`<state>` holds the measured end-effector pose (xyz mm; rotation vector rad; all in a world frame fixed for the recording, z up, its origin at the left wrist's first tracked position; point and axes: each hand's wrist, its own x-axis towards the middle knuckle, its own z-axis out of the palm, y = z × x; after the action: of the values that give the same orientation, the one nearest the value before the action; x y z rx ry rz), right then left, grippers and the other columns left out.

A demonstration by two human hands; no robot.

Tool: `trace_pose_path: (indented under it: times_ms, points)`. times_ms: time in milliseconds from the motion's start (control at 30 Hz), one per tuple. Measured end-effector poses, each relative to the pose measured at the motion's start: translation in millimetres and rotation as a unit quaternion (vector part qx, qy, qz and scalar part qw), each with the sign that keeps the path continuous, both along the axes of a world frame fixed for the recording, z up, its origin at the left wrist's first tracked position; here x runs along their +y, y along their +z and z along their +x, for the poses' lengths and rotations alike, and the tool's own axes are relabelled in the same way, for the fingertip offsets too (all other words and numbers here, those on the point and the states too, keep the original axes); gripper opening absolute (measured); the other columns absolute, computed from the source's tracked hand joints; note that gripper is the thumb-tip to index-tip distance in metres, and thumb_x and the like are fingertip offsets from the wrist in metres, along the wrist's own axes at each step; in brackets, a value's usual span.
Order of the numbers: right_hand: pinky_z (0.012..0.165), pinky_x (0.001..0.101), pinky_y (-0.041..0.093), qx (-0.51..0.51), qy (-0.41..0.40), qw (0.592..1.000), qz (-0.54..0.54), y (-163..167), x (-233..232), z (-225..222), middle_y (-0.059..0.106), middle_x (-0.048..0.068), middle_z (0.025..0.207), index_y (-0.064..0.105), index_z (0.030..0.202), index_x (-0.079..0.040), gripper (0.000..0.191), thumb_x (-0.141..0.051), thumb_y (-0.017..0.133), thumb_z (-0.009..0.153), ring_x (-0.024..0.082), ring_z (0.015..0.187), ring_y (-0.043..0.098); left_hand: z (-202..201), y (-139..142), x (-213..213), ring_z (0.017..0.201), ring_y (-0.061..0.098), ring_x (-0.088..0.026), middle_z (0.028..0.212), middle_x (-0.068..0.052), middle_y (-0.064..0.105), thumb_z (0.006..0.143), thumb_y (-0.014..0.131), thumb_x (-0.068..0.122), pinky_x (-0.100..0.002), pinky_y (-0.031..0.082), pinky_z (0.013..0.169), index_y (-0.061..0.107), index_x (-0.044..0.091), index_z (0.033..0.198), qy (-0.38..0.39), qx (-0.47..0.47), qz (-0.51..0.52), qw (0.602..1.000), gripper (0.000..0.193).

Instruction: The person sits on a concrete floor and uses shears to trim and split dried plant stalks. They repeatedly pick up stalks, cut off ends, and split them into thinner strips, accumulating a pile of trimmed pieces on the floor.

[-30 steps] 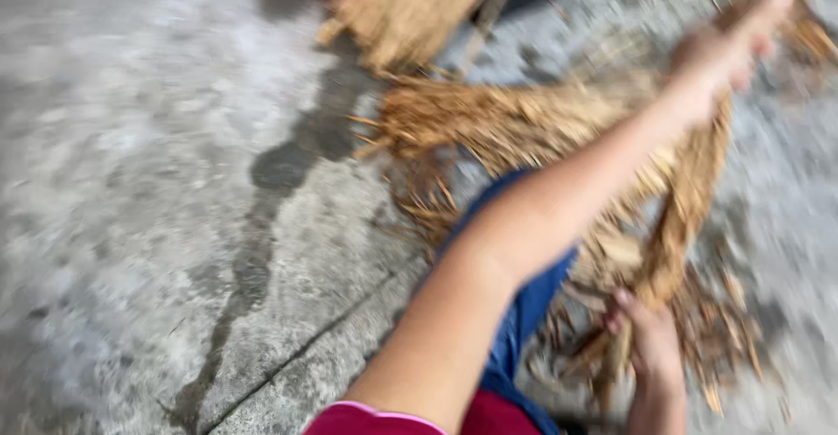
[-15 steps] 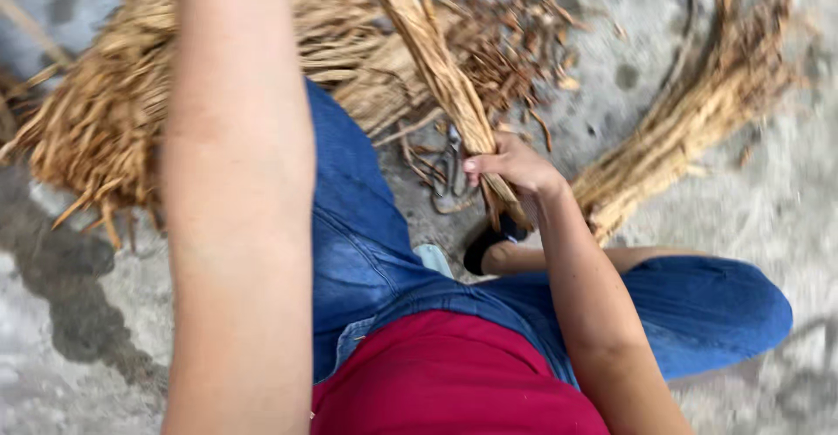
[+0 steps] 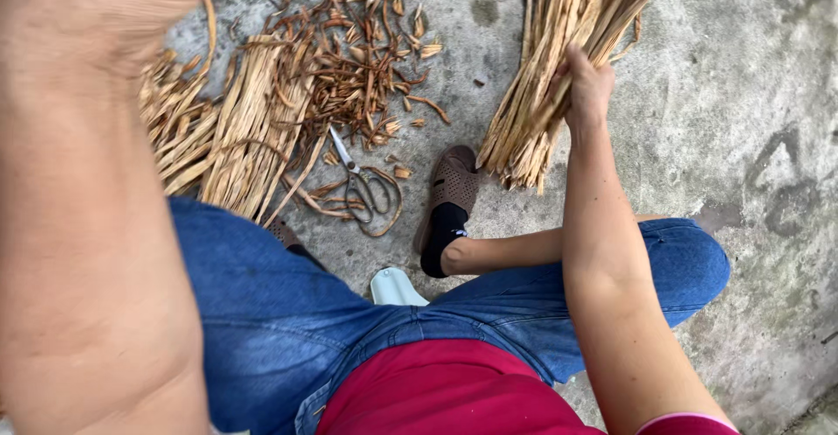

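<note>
From the head camera, the right hand (image 3: 587,86) is clamped around a bundle of dry straw (image 3: 559,60), which lies straight ahead of it. The bundle's long axis runs away from the person, cut ends pointing back toward the brown slipper (image 3: 452,184); its far end is cut off by the top edge. The left arm (image 3: 96,208) fills the near left, blurred, and its hand is out of frame, so its grip cannot be told. Scissors (image 3: 362,182) lie between the arms, nearer the right hand, beside loose straw (image 3: 253,130).
</note>
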<state>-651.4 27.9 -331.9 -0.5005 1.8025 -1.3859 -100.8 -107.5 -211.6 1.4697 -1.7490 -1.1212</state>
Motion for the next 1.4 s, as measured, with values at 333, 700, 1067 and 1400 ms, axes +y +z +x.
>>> trace_pose_path:
  times_ms: [333,700,1067,1400]
  points:
    - [0.1,0.0491,0.05,0.342,-0.032,0.878,0.333,-104,-41,-51,0.065,0.021,0.123,0.059,0.127,-0.006,0.054,-0.038,0.081,0.09,0.037,0.112,0.064,-62,-6,-55,0.098,0.063,-0.01,0.107,0.004,0.064,0.11,0.06,0.039,-0.03,0.052,0.087,0.064,0.012,0.122,0.055,0.036,0.042,0.997,0.03]
    - [0.112,0.0435,0.044,0.301,0.039,0.91,0.281,-172,-12,-36,0.058,0.03,0.139,0.023,0.157,-0.001,0.103,-0.04,0.084,0.084,0.043,0.129,0.058,1,-20,1,0.109,0.068,-0.008,0.131,0.0,0.064,0.11,0.066,0.018,-0.022,0.054,0.087,0.059,0.009,0.136,0.078,0.05,-0.004,0.996,0.028]
    - [0.115,0.0418,0.046,0.517,0.093,0.851,-0.012,-145,-35,84,0.052,0.012,0.145,0.047,0.146,-0.01,0.059,-0.011,0.081,0.099,0.025,0.133,0.051,91,-140,43,0.086,0.067,-0.021,0.092,-0.005,0.07,0.101,0.081,0.024,-0.041,0.054,0.077,0.067,0.005,0.099,0.102,-0.226,-0.006,0.969,0.024]
    - [0.078,0.0551,0.053,0.392,0.543,0.733,0.123,-157,93,323,0.056,0.024,0.122,0.051,0.123,-0.009,0.049,-0.026,0.077,0.084,0.049,0.092,0.063,86,-196,98,0.097,0.075,-0.032,0.113,-0.025,0.074,0.095,0.061,0.006,-0.046,0.056,0.096,0.074,-0.003,0.107,-0.119,-0.417,0.329,0.839,0.02]
